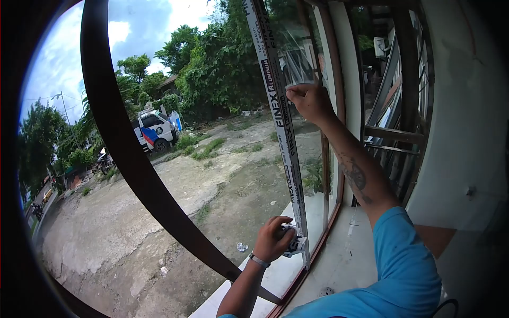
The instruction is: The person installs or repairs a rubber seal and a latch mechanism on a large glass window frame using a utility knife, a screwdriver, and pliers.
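I record the wrapped metal post (pixel 281 122) standing right of the dark curved bar (pixel 103 95), a truck (pixel 155 130) at far left. Left hand (pixel 270 239): near, clamped on crumpled printed film (pixel 295 246) beside the post's lower end. Right hand (pixel 312 103): higher, fingertips together beside the post; contents I cannot tell.

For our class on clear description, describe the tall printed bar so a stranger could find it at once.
Start with the concrete yard outside. Toward its right side, a slim bar slants from the picture's top edge down past the left hand. Unlike the plain dark frame curving at left, it bears repeated FINEX lettering.
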`<state>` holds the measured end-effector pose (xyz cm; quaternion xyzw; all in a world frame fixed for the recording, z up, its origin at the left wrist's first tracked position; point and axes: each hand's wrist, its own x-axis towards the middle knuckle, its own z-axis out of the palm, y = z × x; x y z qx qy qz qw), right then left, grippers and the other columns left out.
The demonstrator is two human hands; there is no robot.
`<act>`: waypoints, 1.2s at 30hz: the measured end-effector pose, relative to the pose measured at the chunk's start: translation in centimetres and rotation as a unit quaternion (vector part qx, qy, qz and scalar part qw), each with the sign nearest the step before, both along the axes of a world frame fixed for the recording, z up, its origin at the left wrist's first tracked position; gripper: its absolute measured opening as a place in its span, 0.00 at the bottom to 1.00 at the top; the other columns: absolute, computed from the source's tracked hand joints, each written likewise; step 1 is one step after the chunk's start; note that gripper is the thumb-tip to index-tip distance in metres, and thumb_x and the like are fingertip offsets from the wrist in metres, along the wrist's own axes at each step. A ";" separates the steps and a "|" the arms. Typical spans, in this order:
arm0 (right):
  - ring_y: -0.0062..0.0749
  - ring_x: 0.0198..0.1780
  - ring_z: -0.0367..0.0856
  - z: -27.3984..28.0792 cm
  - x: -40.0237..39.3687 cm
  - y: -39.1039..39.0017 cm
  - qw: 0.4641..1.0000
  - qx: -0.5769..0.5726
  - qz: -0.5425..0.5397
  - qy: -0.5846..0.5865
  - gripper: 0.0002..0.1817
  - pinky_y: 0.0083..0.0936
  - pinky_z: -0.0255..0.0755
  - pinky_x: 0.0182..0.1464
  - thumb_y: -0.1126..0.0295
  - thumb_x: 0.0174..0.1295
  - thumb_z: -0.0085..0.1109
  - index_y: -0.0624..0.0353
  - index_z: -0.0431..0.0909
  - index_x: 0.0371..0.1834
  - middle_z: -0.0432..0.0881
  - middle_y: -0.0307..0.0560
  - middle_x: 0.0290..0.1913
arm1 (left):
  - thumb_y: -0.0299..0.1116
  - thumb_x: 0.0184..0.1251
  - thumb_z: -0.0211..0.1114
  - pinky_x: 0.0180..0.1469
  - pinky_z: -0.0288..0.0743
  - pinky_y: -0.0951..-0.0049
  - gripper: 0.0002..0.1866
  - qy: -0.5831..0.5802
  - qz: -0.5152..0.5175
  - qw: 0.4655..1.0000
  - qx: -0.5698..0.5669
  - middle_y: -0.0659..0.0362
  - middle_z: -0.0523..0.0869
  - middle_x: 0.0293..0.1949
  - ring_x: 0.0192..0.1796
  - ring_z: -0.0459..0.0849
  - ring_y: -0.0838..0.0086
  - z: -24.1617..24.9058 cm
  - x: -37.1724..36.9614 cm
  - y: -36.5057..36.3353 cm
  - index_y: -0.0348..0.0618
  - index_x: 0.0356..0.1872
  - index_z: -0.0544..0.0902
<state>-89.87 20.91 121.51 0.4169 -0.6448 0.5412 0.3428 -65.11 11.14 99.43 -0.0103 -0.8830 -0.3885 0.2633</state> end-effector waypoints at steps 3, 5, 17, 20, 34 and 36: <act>0.39 0.30 0.85 3.0 -3.6 -2.6 0.998 -0.025 -0.035 0.053 0.08 0.30 0.78 0.35 0.65 0.56 0.64 0.55 0.87 0.33 0.85 0.48 0.26 | 0.30 0.54 0.64 0.50 0.76 0.61 0.24 0.125 0.038 0.982 -0.133 0.48 0.82 0.45 0.47 0.83 0.53 8.2 -9.1 -0.9 0.40 0.55 0.75; 0.43 0.29 0.85 4.0 -5.7 -4.1 0.996 -0.024 -0.029 0.079 0.07 0.34 0.78 0.34 0.66 0.54 0.64 0.55 0.87 0.31 0.84 0.50 0.25 | 0.34 0.53 0.64 0.53 0.75 0.59 0.30 0.175 0.140 0.961 -0.160 0.43 0.78 0.50 0.50 0.80 0.49 12.2 -14.0 -1.3 0.38 0.60 0.71; 0.46 0.31 0.85 4.9 -6.0 -4.2 0.992 -0.019 -0.046 0.120 0.06 0.34 0.79 0.36 0.66 0.48 0.70 0.55 0.87 0.27 0.84 0.50 0.26 | 0.38 0.51 0.63 0.49 0.75 0.56 0.42 0.181 0.136 0.966 -0.125 0.42 0.75 0.47 0.46 0.79 0.48 14.4 -20.9 -3.8 0.33 0.69 0.60; 0.39 0.32 0.86 5.1 -5.6 -4.4 0.993 0.028 -0.081 0.083 0.09 0.29 0.80 0.37 0.64 0.51 0.70 0.58 0.87 0.32 0.86 0.51 0.29 | 0.36 0.50 0.62 0.47 0.75 0.55 0.41 0.179 0.133 0.966 -0.126 0.41 0.75 0.45 0.45 0.80 0.47 14.2 -21.1 -3.9 0.30 0.68 0.60; 0.44 0.33 0.86 5.3 -4.3 -6.3 0.981 0.001 -0.191 0.037 0.04 0.33 0.81 0.41 0.70 0.47 0.65 0.53 0.88 0.26 0.85 0.50 0.29 | 0.34 0.48 0.62 0.45 0.75 0.57 0.39 0.196 0.121 0.969 -0.090 0.44 0.78 0.41 0.43 0.81 0.50 13.7 -21.6 -4.4 0.30 0.65 0.64; 0.44 0.33 0.86 5.1 -3.7 -6.6 0.977 0.000 -0.210 0.031 0.04 0.33 0.81 0.41 0.71 0.46 0.65 0.53 0.87 0.25 0.85 0.51 0.28 | 0.35 0.49 0.62 0.46 0.75 0.57 0.41 0.202 0.121 0.968 -0.089 0.44 0.78 0.42 0.43 0.81 0.50 13.8 -21.4 -4.3 0.29 0.67 0.62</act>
